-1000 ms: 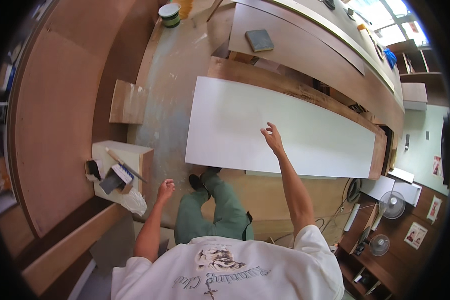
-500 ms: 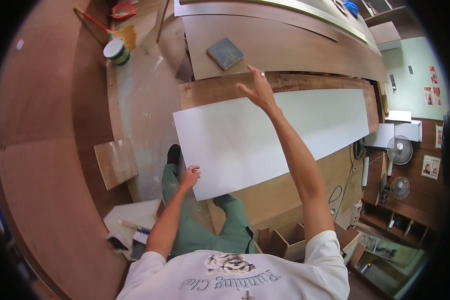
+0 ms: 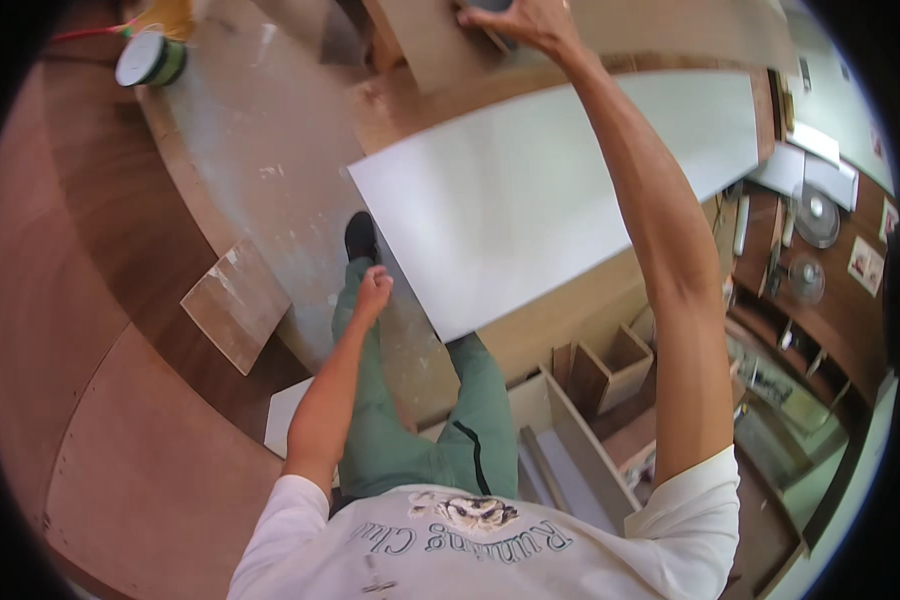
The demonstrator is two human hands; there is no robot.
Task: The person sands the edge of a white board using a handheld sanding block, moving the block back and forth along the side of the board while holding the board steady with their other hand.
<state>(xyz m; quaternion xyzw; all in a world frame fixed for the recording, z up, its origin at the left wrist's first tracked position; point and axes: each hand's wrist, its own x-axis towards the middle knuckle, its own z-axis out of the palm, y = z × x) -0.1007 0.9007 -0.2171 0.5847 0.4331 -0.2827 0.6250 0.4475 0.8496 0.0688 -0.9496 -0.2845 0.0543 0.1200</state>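
Observation:
My right hand (image 3: 523, 22) is stretched far forward at the top edge of the view. Its fingers curl over a dark grey block (image 3: 488, 6) that lies on a brown wooden board (image 3: 425, 45); the picture's rim cuts off most of the block. My right forearm crosses above a long white panel (image 3: 530, 190) lying flat on a bench. My left hand (image 3: 373, 291) hangs low in a loose fist with nothing in it, just left of the white panel's near corner and above my green trouser leg (image 3: 390, 440).
A green and white round tin (image 3: 150, 58) stands on the dusty floor at upper left. A small plywood offcut (image 3: 235, 305) lies left of my leg. Open wooden boxes (image 3: 610, 365) sit under the bench. Two fans (image 3: 815, 215) stand at right. Large brown panels (image 3: 90, 330) curve along the left.
My view has swung down and closer. My right hand has travelled forward from the white panel's far edge onto the grey block. My left hand has stayed low beside the panel's corner.

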